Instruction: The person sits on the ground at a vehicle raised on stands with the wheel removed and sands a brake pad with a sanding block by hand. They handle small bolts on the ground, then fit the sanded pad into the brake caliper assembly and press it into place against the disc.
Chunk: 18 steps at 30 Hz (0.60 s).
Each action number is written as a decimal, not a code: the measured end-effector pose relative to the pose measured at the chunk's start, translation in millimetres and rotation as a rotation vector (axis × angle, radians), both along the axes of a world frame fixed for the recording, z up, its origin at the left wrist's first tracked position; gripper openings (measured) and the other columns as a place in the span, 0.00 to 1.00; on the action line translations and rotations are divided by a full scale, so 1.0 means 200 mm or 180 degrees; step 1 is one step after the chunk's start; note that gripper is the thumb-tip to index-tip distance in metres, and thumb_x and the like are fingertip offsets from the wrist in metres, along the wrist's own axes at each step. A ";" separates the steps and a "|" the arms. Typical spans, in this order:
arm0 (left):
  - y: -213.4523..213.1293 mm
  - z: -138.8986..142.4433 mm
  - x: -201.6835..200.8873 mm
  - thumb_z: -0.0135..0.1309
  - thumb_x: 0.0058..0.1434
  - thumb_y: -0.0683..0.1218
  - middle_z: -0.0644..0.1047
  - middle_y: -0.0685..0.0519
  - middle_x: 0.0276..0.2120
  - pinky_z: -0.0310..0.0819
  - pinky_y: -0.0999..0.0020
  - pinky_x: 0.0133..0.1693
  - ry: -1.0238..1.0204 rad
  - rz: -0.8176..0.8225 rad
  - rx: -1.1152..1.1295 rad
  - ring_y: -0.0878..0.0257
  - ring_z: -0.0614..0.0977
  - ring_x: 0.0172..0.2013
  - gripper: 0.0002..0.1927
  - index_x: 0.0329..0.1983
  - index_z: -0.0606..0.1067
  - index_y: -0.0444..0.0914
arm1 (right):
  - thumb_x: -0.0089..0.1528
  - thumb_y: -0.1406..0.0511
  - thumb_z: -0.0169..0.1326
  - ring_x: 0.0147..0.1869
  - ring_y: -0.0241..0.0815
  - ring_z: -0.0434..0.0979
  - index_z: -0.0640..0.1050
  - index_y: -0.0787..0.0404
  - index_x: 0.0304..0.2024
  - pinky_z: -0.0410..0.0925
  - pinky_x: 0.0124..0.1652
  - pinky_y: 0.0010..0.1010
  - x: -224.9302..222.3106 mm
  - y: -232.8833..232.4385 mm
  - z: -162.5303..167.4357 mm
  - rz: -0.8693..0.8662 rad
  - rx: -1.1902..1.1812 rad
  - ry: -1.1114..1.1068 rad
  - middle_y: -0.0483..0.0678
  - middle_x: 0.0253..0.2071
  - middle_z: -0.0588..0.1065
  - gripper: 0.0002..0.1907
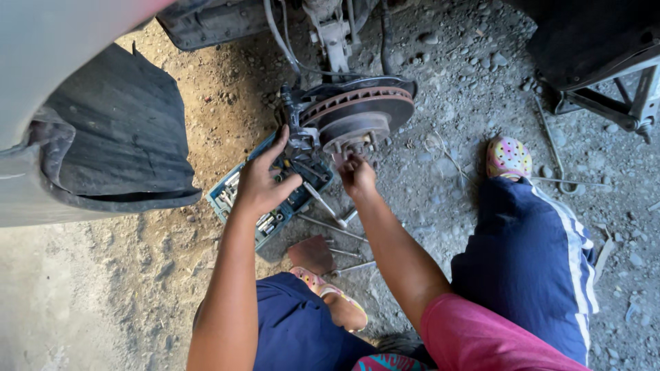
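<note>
Rusty brake disc (pixel 357 113), caliper (pixel 297 141) attached

1. The left hand (pixel 265 180) is reached forward on a bare, nearly straight arm, seen from the back, with the wrist level.
2. Its fingers (pixel 278 143) are spread and curled loosely, thumb out to the right side; whether they clasp anything cannot be told.
3. The right hand (pixel 357 175) is stretched forward too, just beside the left and slightly further right.
4. Its fingers point up and away, bunched together at the tips.
5. The right forearm runs diagonally back to a pink sleeve; both arms are bare below the elbow.
</note>
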<state>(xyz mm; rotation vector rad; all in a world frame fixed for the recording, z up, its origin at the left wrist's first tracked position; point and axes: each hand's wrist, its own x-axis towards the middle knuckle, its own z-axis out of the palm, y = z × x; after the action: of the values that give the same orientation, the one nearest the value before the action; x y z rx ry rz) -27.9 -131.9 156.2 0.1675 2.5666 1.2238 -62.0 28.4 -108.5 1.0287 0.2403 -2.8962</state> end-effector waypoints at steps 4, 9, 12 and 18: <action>0.00 0.00 0.00 0.61 0.48 0.48 0.70 0.42 0.68 0.72 0.54 0.61 -0.0022 -0.0011 -0.0128 0.49 0.75 0.65 0.50 0.77 0.57 0.56 | 0.68 0.66 0.46 0.52 0.52 0.80 0.71 0.63 0.50 0.73 0.53 0.42 0.00 -0.03 -0.04 0.0108 -0.0671 0.0067 0.54 0.46 0.78 0.10; 0.01 0.02 -0.01 0.61 0.46 0.49 0.70 0.42 0.67 0.72 0.52 0.60 -0.0013 0.0013 -0.0247 0.48 0.75 0.64 0.51 0.76 0.57 0.56 | 0.69 0.68 0.43 0.52 0.54 0.80 0.72 0.67 0.52 0.74 0.58 0.47 0.01 -0.05 -0.01 -0.0075 -0.1156 0.0346 0.57 0.47 0.77 0.11; 0.02 0.02 -0.01 0.61 0.46 0.49 0.70 0.42 0.67 0.72 0.53 0.60 -0.0037 0.0032 -0.0326 0.49 0.76 0.63 0.51 0.76 0.57 0.57 | 0.70 0.68 0.40 0.54 0.54 0.80 0.72 0.66 0.54 0.73 0.58 0.48 0.01 -0.07 0.03 0.0047 -0.1140 0.0408 0.58 0.49 0.78 0.14; 0.01 0.03 -0.02 0.60 0.47 0.48 0.72 0.43 0.67 0.75 0.56 0.59 -0.0068 0.0012 -0.0255 0.52 0.78 0.61 0.51 0.76 0.56 0.58 | 0.73 0.66 0.37 0.52 0.52 0.81 0.72 0.66 0.58 0.75 0.55 0.46 0.00 -0.08 0.08 0.0147 -0.0386 0.0467 0.57 0.52 0.77 0.16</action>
<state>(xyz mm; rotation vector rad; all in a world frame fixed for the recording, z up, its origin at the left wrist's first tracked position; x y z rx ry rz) -30.9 -129.4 161.4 0.1320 2.5935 1.1156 -62.4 12.3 -92.7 0.7835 0.0921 -2.9057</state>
